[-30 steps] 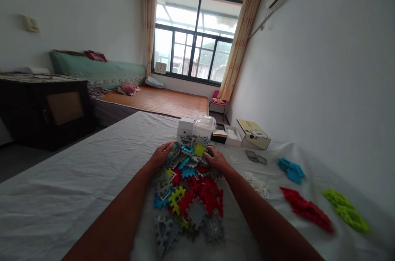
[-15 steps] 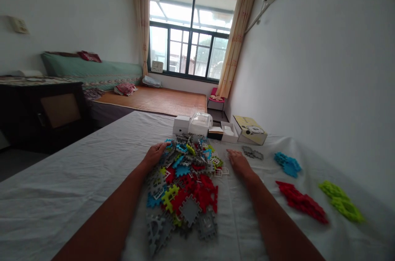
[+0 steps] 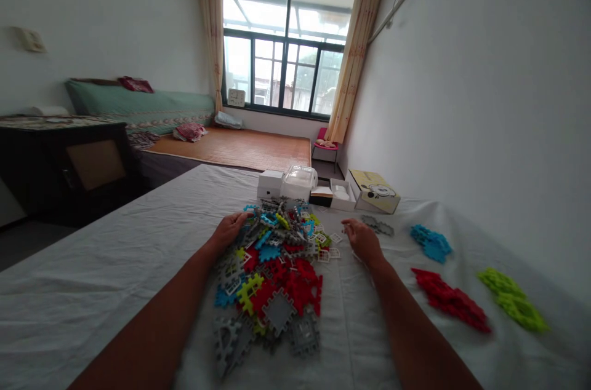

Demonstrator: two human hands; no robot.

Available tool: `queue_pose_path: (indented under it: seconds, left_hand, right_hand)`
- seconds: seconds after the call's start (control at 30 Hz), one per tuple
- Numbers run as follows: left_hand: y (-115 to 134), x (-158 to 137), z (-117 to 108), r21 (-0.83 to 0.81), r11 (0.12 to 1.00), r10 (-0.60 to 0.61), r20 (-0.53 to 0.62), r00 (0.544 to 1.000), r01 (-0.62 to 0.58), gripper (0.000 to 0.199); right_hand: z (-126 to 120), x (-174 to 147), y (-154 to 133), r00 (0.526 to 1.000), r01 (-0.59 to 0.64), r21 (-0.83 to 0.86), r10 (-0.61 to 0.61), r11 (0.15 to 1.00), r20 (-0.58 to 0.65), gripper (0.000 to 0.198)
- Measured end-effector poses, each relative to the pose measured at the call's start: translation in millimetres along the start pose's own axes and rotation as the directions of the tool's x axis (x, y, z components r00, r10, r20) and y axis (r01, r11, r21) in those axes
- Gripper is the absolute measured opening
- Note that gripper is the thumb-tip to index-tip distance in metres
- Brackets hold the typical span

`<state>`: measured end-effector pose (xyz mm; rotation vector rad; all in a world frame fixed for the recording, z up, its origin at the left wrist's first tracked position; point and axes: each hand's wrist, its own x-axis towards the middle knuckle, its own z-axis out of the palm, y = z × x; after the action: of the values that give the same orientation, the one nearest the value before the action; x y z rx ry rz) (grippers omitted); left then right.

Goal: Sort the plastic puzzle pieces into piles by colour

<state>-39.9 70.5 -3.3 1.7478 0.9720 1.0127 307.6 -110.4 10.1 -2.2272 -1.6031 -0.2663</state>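
A heap of interlocking plastic building tiles in grey, red, blue and lime green lies on the white cloth, with small white window-frame pieces at its right side. My left hand rests against the heap's upper left edge, its fingers stretched towards a blue tile; it grips nothing that I can see. To the right of the heap is my right hand, apart from it, with loosely bent, parted fingers and nothing visible in them. Just beyond it lie grey tiles.
Separate groups of blue tiles, red tiles and lime tiles lie at the right. Behind the heap stand a white box, a clear plastic container, an open white box and a yellow box.
My right hand has shifted slightly right, and its fingers are more bent and raised. My left hand stays at the heap's edge. The view has shifted a little.
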Motion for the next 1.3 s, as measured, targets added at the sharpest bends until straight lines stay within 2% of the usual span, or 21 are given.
queue_pose_path:
  seconds: [0.1,0.17,0.27,0.37,0.53,0.77,0.9,1.1,1.2,1.3]
  left_hand:
    - [-1,1,0,0.004,1.000,-0.005,0.003,1.000,0.005,0.063]
    - [-1,2,0,0.004,1.000,0.003,0.005,1.000,-0.003,0.063]
    - [-2,2,-1,0.008,1.000,0.007,0.014,1.000,-0.007,0.062]
    - [-2,2,-2,0.013,1.000,-0.002,0.019,1.000,0.002,0.062]
    - [1,-3,-3,0.018,0.999,-0.038,0.021,0.999,0.038,0.064]
    - [9,-7,-3,0.035,0.999,-0.035,0.004,0.999,0.035,0.065]
    - [10,-7,-3,0.040,0.998,-0.053,0.002,0.999,0.053,0.066]
    - [13,-9,-3,0.087,0.996,-0.019,0.007,1.000,0.018,0.064]
    - [15,-10,-3,0.097,0.995,-0.026,0.009,1.000,0.025,0.064]
    - [16,-10,-3,0.085,0.996,-0.012,-0.002,1.000,0.012,0.062]
  right_hand:
    - [-10,0,16,0.993,-0.114,-0.024,0.114,0.993,0.007,0.035]
    - [-12,0,20,0.989,-0.149,-0.050,0.149,0.987,-0.014,0.038]
    - [-4,0,13,0.998,-0.041,0.002,0.041,0.999,-0.043,0.030]
    - [7,-2,-1,0.991,0.123,0.073,-0.126,0.990,0.036,0.031]
    - [14,-6,-14,0.972,0.183,0.013,-0.183,0.983,0.146,0.028]
    - [18,-3,-10,0.987,0.081,0.076,-0.091,0.994,0.133,0.036]
    - [20,-4,-5,0.983,0.112,0.036,-0.116,0.993,0.139,0.031]
    - [18,-3,-10,0.978,0.138,-0.052,-0.128,0.989,0.165,0.024]
    - [11,-3,-11,0.989,0.109,-0.092,-0.098,0.990,0.114,0.026]
    - [-3,-4,-6,1.000,0.004,-0.106,-0.002,0.994,0.025,0.026]
